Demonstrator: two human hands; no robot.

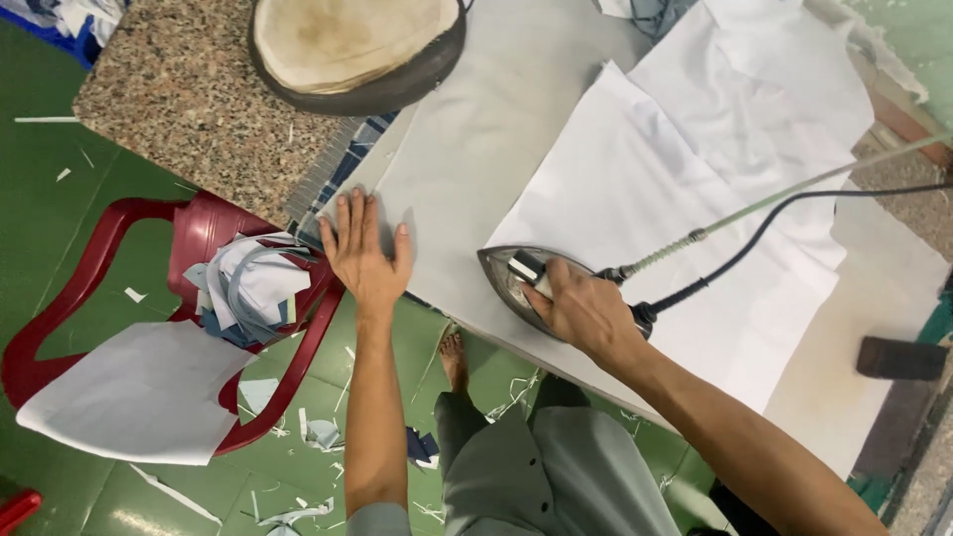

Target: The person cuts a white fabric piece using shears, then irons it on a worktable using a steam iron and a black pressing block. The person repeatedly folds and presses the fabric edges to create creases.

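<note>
My right hand [584, 310] grips the handle of a steam iron [511, 278] that rests at the near edge of a white fabric piece [645, 199] on the grey padded ironing table [476, 139]. A black cord and a pale hose [774, 203] run from the iron off to the right. My left hand [362, 253] lies flat, fingers spread, on the table's near left corner, holding nothing.
A red plastic chair [199, 233] with fabric scraps and a white cut piece [139, 392] stands left of me. A round padded form [352, 50] sits on a granite slab [189, 99]. A dark block [898, 357] lies at the table's right. Scraps litter the green floor.
</note>
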